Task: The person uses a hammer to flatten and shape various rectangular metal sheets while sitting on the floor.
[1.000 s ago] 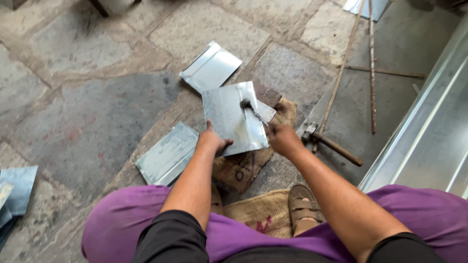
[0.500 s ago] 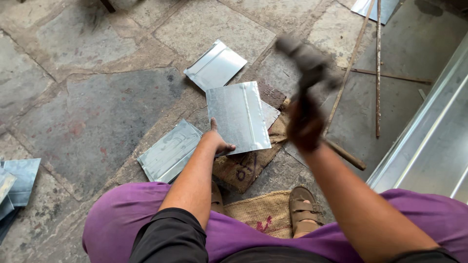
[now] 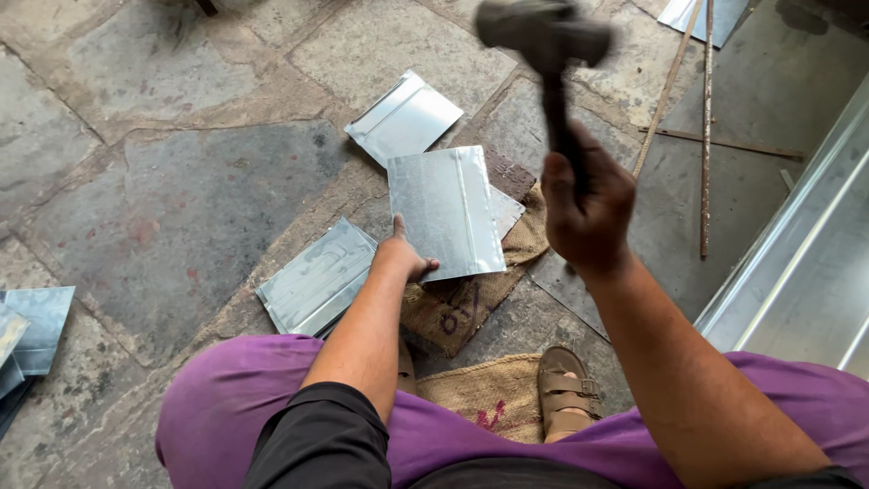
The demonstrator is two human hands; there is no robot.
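While the right hand (image 3: 587,213) is closed tightly around the handle of a hammer (image 3: 543,41) and holds it high, blurred, above the work, the left hand (image 3: 405,258) presses the near edge of a metal sheet (image 3: 445,213) with thumb and fingers pinching it. This sheet lies on a brown sack (image 3: 457,308) on the stone floor (image 3: 163,181), between the person's knees. It is grey, shiny, almost square, with one raised fold line along its right side. I judge the folding is partly done; similar sheets (image 3: 317,276) lie beside it.
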